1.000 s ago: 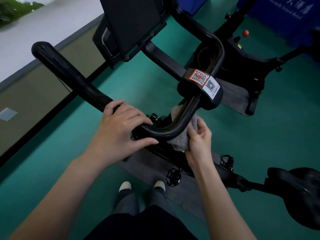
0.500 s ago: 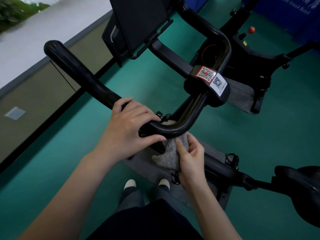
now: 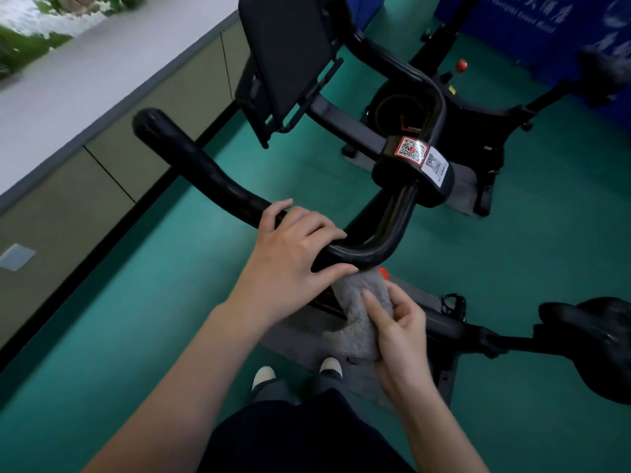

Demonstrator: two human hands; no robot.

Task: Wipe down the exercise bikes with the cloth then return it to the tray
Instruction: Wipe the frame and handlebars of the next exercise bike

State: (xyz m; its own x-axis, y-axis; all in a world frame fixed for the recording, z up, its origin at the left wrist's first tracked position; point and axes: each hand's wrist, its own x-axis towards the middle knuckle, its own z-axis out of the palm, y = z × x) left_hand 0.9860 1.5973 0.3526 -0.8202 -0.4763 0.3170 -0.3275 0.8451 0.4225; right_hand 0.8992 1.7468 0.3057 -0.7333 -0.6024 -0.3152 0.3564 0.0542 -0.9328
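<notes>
Since a second ago our right hand (image 3: 399,336) has brought the grey cloth (image 3: 358,308) down from behind the bar, beside the clamp, to just under the bend. We pinch the cloth between thumb and curled fingers. Its upper fold reaches the underside of the handlebar (image 3: 205,179), though we cannot tell whether it touches, and the rest hangs loose below. Our left hand (image 3: 293,247) wraps the bar just beside it, fingers over the top and thumb beneath, steadying the bike.

To wipe well, we judge that we should fold the cloth round the tube and draw it along the curve. The left hand should then shift away so the patch it covers gets cleaned too.

Further up the bar, the clamp with the QR stickers (image 3: 411,150) is an edge that could snag the cloth, and the dark screen (image 3: 286,52) stands beyond it. Open green floor (image 3: 512,268) lies to the right, between the saddle (image 3: 601,339) and a second bike (image 3: 478,131). We see no tray.
</notes>
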